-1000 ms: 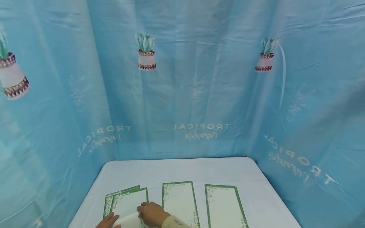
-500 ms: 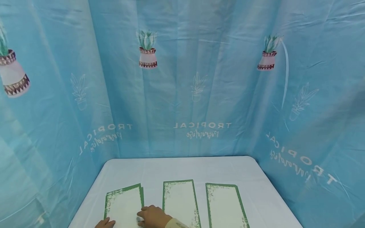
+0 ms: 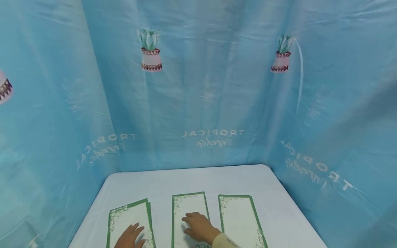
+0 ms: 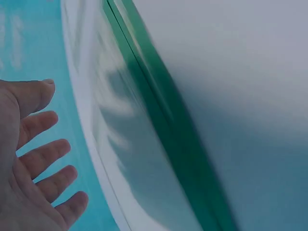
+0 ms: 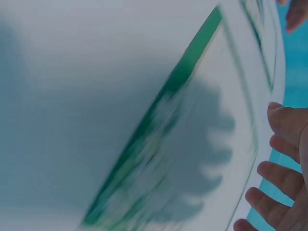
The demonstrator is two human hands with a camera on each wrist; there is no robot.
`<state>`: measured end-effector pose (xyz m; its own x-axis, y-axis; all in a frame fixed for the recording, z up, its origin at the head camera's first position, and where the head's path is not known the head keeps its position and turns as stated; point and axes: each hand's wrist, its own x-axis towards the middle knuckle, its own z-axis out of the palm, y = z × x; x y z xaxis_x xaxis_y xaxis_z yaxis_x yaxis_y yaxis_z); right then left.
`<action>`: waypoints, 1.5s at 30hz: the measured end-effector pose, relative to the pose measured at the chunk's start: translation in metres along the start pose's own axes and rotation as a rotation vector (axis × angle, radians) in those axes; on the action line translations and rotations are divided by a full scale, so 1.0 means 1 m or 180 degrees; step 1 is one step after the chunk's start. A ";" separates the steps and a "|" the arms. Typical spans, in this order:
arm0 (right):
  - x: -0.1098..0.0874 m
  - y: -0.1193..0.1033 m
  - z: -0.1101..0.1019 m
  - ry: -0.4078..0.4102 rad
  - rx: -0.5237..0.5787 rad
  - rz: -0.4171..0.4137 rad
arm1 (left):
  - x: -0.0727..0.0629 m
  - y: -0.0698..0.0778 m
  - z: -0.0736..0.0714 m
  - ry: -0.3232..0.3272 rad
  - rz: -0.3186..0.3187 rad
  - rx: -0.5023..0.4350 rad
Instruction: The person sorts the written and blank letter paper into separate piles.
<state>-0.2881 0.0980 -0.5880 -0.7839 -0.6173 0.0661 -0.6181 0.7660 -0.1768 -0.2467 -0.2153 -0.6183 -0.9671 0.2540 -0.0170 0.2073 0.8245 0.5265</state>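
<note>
Three groups of white paper sheets with green leafy borders lie on the table. My left hand is over the left stack of sheets, fingers spread and holding nothing. In the left wrist view its fingers are loosely bent, with their shadow on the paper. My right hand hovers over the middle sheet, its relaxed fingers apart from the paper in the right wrist view. To the right lies another bordered stack, partly behind the right sleeve. The left stack's edges are slightly offset.
A white cloth covers the table, with rounded far corners. Blue curtains printed with potted plants and mirrored lettering enclose it at the back and both sides.
The upper sheet on the left was shifted left onto the one beneath, nearly lining up. Then my right hand let go and moved right over the middle sheet; my left hand slid inward over the left stack.
</note>
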 end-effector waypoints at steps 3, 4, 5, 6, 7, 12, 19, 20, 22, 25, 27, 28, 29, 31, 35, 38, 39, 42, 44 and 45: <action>-0.012 0.018 0.000 -0.0007 -0.0066 0.0161 | 0.014 0.035 0.015 0.0178 0.0202 0.0134; -0.015 0.023 0.001 -0.0004 -0.0071 0.0204 | 0.019 0.045 0.021 0.0206 0.0280 0.0198; -0.019 0.027 0.003 -0.0023 -0.0075 0.0254 | 0.024 0.054 0.027 0.0221 0.0343 0.0267; -0.022 0.030 0.005 -0.0051 -0.0063 0.0311 | 0.028 0.062 0.033 0.0198 0.0383 0.0337; -0.025 0.033 0.007 -0.0077 -0.0040 0.0376 | 0.032 0.069 0.040 0.0169 0.0404 0.0417; -0.033 0.044 0.020 -0.0242 0.0026 0.0593 | 0.045 0.088 0.074 0.0096 0.0299 0.0614; -0.040 0.050 0.029 -0.0263 -0.0018 0.0598 | 0.049 0.091 0.092 -0.0098 0.0128 0.0664; -0.040 0.051 0.028 -0.0265 -0.0054 0.0589 | 0.049 0.093 0.091 -0.0115 0.0122 0.0667; -0.041 0.051 0.028 -0.0274 -0.0111 0.0580 | 0.050 0.097 0.088 -0.0144 0.0102 0.0689; -0.042 0.050 0.027 -0.0274 -0.0150 0.0602 | 0.051 0.103 0.087 -0.0194 0.0016 0.0768; -0.042 0.049 0.028 -0.0259 -0.0185 0.0611 | 0.052 0.106 0.087 -0.0214 -0.0044 0.0790; -0.043 0.048 0.029 -0.0247 -0.0204 0.0615 | 0.051 0.107 0.087 -0.0213 -0.0063 0.0793; -0.043 0.048 0.028 -0.0241 -0.0221 0.0621 | 0.051 0.107 0.087 -0.0210 -0.0074 0.0792; -0.045 0.048 0.029 -0.0198 -0.0276 0.0592 | 0.051 0.108 0.088 -0.0194 -0.0077 0.0761; -0.049 0.050 0.029 -0.0007 -0.0406 0.0424 | 0.051 0.109 0.089 -0.0147 -0.0032 0.0765; -0.052 0.053 0.033 0.0231 -0.0507 0.0229 | 0.051 0.109 0.089 -0.0102 0.0017 0.0873; -0.052 0.054 0.035 0.0306 -0.0535 0.0180 | 0.050 0.109 0.090 -0.0081 0.0043 0.0928; -0.052 0.056 0.039 0.0459 -0.0550 0.0104 | 0.049 0.108 0.090 0.0067 0.0173 0.1119; -0.051 0.056 0.040 0.0503 -0.0540 0.0106 | 0.048 0.109 0.090 0.0193 0.0256 0.1185; -0.050 0.056 0.040 0.0520 -0.0535 0.0106 | 0.048 0.109 0.089 0.0260 0.0297 0.1203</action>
<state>-0.2811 0.1643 -0.6409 -0.7948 -0.5643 0.2233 -0.5820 0.8131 -0.0164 -0.2569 -0.0684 -0.6380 -0.9469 0.3081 0.0916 0.3198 0.9317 0.1723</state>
